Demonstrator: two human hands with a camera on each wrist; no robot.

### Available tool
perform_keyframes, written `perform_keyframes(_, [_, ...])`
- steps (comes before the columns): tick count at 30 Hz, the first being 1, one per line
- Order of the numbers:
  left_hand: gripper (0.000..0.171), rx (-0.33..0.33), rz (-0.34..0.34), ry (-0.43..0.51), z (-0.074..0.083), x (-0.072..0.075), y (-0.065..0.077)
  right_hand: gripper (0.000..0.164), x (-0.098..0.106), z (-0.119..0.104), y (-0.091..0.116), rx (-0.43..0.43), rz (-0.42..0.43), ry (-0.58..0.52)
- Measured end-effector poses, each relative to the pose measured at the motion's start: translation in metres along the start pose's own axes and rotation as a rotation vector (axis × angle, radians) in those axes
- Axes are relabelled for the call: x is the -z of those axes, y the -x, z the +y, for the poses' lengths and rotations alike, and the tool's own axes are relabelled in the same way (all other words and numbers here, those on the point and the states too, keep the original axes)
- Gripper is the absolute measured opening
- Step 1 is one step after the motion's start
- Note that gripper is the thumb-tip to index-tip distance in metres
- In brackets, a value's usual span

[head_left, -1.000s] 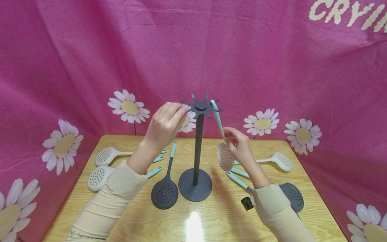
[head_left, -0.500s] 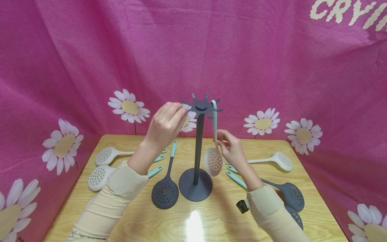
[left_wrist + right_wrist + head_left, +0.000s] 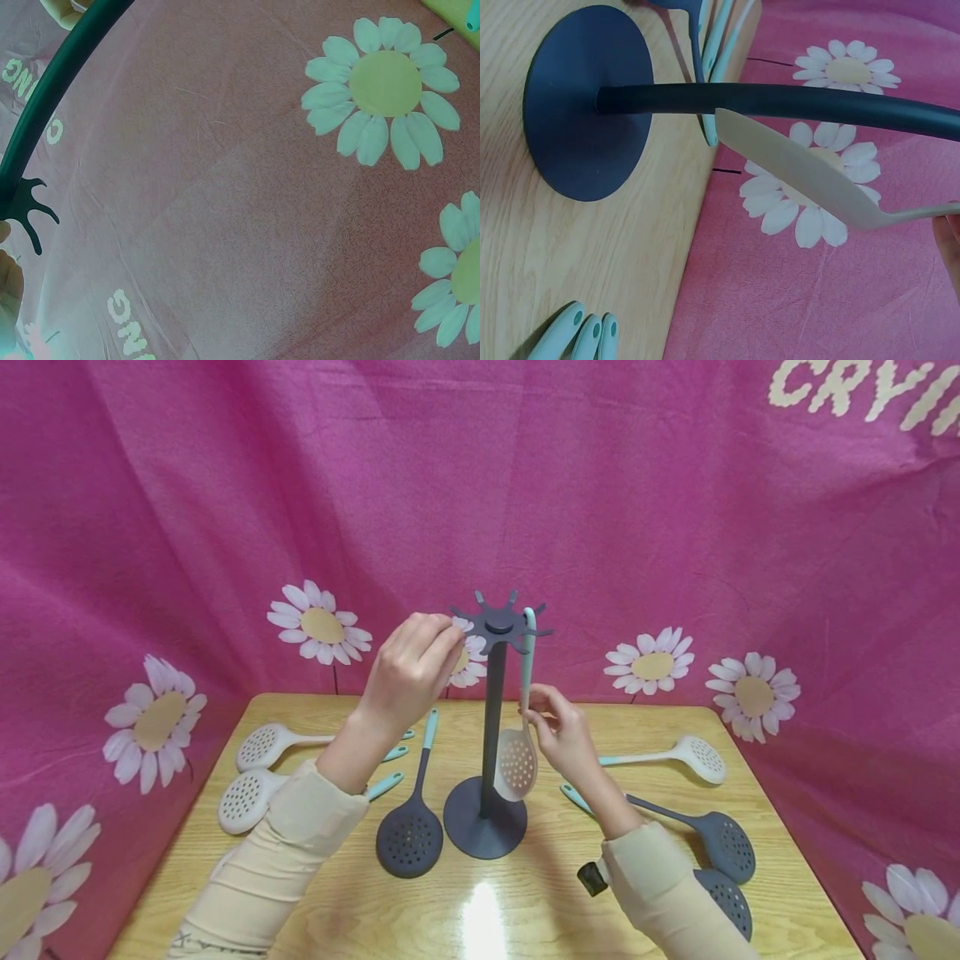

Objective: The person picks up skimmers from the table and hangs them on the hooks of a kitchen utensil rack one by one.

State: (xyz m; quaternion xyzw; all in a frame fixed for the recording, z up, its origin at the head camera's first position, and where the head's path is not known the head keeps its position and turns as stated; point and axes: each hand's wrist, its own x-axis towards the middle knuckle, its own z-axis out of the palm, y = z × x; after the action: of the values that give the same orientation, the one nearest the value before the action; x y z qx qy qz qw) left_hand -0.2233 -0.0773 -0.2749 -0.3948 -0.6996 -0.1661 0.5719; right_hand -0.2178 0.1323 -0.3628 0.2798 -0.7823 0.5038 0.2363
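Observation:
A dark utensil rack (image 3: 491, 718) with a round base and a crown of hooks stands mid-table. My left hand (image 3: 416, 656) pinches the left side of its crown with curled fingers. A white skimmer (image 3: 517, 764) with perforated head and mint handle hangs nearly upright from the crown's right side, its handle end over a hook. My right hand (image 3: 562, 735) pinches its neck between thumb and fingers. In the right wrist view, the skimmer's head (image 3: 802, 169) tilts toward the rack's pole (image 3: 682, 97). The left wrist view catches only fingertips (image 3: 9, 285) beside the hooks.
To the left lie two white skimmers (image 3: 261, 747) and, nearer the base, a dark skimmer (image 3: 408, 835). On the right are another white skimmer (image 3: 705, 760) and two dark ones (image 3: 729, 847). A pink flowered cloth (image 3: 480, 485) hangs behind the wooden table (image 3: 337, 893).
My right hand has moved left and slightly down, swinging the skimmer from a slant to nearly upright, its head now close to the pole. My left hand has stayed put.

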Motion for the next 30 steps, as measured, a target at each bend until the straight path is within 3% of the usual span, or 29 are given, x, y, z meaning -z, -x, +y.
perform_keyframes(23, [0.005, 0.008, -0.008, -0.002, 0.0, 0.0, 0.0, 0.03, 0.002, 0.001, 0.005, 0.002, -0.018, -0.006])
perform_keyframes(27, [0.006, 0.009, -0.003, -0.002, 0.0, 0.0, 0.0, 0.03, 0.004, 0.006, 0.01, 0.017, 0.028, 0.026])
perform_keyframes(30, [0.006, 0.01, -0.004, -0.002, 0.0, 0.0, -0.001, 0.029, 0.004, 0.026, 0.017, 0.035, 0.095, 0.069])
